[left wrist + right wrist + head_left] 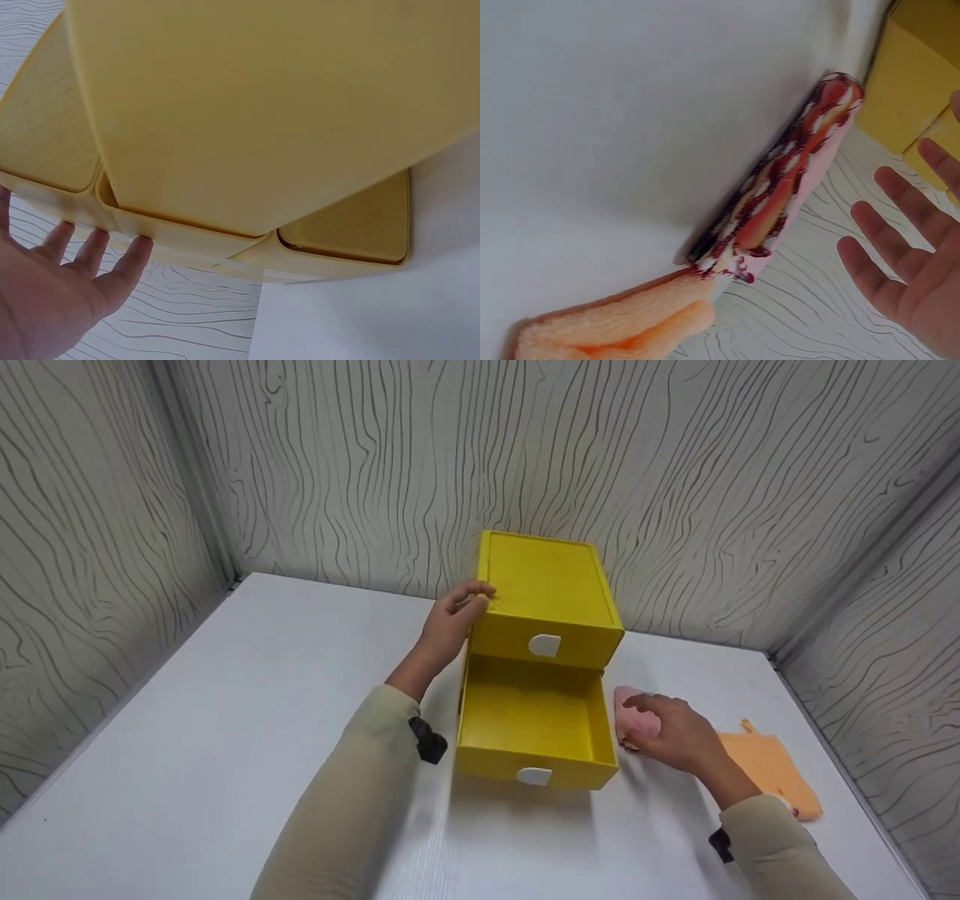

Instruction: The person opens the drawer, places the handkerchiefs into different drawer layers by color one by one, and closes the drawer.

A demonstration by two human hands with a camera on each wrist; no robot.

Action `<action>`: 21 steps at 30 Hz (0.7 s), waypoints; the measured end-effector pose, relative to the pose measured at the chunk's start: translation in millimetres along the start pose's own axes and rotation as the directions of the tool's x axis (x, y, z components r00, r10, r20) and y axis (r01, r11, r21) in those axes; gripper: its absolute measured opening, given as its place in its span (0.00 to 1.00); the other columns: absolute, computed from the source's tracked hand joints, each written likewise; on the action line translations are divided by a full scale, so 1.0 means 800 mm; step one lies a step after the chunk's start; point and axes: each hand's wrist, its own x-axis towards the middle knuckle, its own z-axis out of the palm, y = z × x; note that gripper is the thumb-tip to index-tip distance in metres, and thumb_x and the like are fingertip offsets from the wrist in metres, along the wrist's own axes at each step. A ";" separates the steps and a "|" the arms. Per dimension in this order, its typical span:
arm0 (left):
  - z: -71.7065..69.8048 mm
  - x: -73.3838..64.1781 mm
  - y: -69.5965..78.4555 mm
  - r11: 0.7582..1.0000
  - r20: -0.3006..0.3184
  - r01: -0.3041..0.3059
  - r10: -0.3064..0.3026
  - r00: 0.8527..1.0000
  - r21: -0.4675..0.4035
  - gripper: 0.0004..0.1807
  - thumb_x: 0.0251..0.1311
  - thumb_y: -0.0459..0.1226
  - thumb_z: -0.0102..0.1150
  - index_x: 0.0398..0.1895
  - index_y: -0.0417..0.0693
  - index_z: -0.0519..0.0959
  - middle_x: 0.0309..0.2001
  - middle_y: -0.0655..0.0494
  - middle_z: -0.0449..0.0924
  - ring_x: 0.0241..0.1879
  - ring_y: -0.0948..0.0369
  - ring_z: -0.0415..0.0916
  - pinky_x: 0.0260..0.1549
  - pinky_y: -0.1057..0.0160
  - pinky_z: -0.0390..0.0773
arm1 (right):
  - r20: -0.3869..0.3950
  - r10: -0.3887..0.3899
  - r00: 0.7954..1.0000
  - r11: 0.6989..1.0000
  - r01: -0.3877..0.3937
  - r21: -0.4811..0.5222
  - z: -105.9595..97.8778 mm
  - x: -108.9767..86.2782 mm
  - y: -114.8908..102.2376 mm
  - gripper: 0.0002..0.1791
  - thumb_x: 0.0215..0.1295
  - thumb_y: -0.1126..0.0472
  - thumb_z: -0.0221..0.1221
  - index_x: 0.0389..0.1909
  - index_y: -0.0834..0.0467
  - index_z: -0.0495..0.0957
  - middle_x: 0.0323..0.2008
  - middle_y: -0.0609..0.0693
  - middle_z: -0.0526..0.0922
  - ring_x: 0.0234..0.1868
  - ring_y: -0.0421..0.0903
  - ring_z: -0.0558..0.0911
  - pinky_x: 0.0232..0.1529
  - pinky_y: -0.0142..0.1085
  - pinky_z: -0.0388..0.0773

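A yellow two-drawer box (551, 581) stands on the white table, its lower drawer (536, 720) pulled out with a bare floor and its upper drawer (510, 639) pushed in. My left hand (450, 622) rests at the box's top left edge, and in the left wrist view its fingers (127, 262) lie nearly straight against the yellow rim. Over a folded pink cloth (628, 712) right of the box is my right hand (679, 735), its fingers spread and holding nothing. The right wrist view shows the cloth's patterned side (780, 172), with the fingers (900, 206) apart from it.
A folded orange towel (776, 772) lies at the right, partly behind the right forearm. Wood-grain patterned walls (360, 472) enclose the back and both sides of the table (225, 735). White tabs (534, 776) mark the drawer fronts.
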 end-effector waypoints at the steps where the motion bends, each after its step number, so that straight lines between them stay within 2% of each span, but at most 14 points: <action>1: 0.000 0.000 0.000 1.000 0.000 -0.003 0.003 1.000 0.001 0.13 0.67 0.46 0.49 0.50 0.57 0.77 0.62 0.60 0.71 0.58 0.59 0.74 0.57 0.55 0.73 | 0.006 0.000 1.000 1.000 0.000 -0.005 0.001 0.001 0.003 0.34 0.54 0.33 0.60 0.59 0.45 0.74 0.65 0.54 0.72 0.64 0.62 0.70 0.58 0.66 0.65; 7: -0.001 0.000 -0.001 1.000 -0.008 -0.013 0.013 1.000 -0.003 0.13 0.68 0.46 0.49 0.50 0.57 0.77 0.62 0.60 0.70 0.58 0.58 0.74 0.56 0.55 0.74 | 0.044 0.003 0.999 1.000 -0.002 -0.026 0.007 0.009 0.014 0.36 0.51 0.35 0.64 0.59 0.47 0.74 0.61 0.54 0.76 0.61 0.63 0.72 0.57 0.67 0.65; 11: 0.000 -0.001 -0.002 1.000 -0.005 -0.022 0.022 1.000 -0.012 0.13 0.68 0.45 0.48 0.51 0.56 0.77 0.63 0.59 0.70 0.61 0.59 0.72 0.60 0.55 0.72 | 0.078 -0.023 0.997 0.998 0.027 -0.054 0.014 0.015 0.019 0.32 0.51 0.40 0.66 0.56 0.49 0.75 0.48 0.50 0.82 0.47 0.54 0.79 0.50 0.57 0.77; 14: 0.001 -0.001 -0.002 0.999 -0.002 -0.025 0.025 1.000 -0.020 0.13 0.68 0.45 0.49 0.51 0.55 0.77 0.63 0.59 0.70 0.62 0.60 0.71 0.62 0.56 0.70 | 0.101 -0.034 0.994 0.997 0.042 -0.072 0.021 0.017 0.023 0.29 0.51 0.44 0.67 0.54 0.48 0.75 0.39 0.45 0.81 0.38 0.46 0.77 0.44 0.49 0.81; 17: 0.002 -0.001 -0.002 0.999 -0.005 -0.027 0.027 1.000 -0.025 0.13 0.67 0.45 0.49 0.50 0.55 0.77 0.63 0.59 0.70 0.62 0.60 0.71 0.62 0.56 0.70 | 0.105 -0.036 0.994 0.996 0.044 -0.073 0.024 0.018 0.025 0.27 0.51 0.45 0.68 0.53 0.45 0.76 0.38 0.41 0.81 0.36 0.43 0.77 0.44 0.47 0.81; 21: 0.002 0.000 -0.003 0.999 -0.009 -0.034 0.033 0.999 -0.029 0.13 0.67 0.46 0.50 0.49 0.54 0.77 0.62 0.58 0.70 0.62 0.59 0.71 0.61 0.55 0.70 | 0.110 -0.073 0.991 0.994 0.082 -0.076 0.024 0.019 0.024 0.26 0.52 0.47 0.68 0.53 0.45 0.78 0.41 0.41 0.82 0.38 0.43 0.77 0.47 0.50 0.80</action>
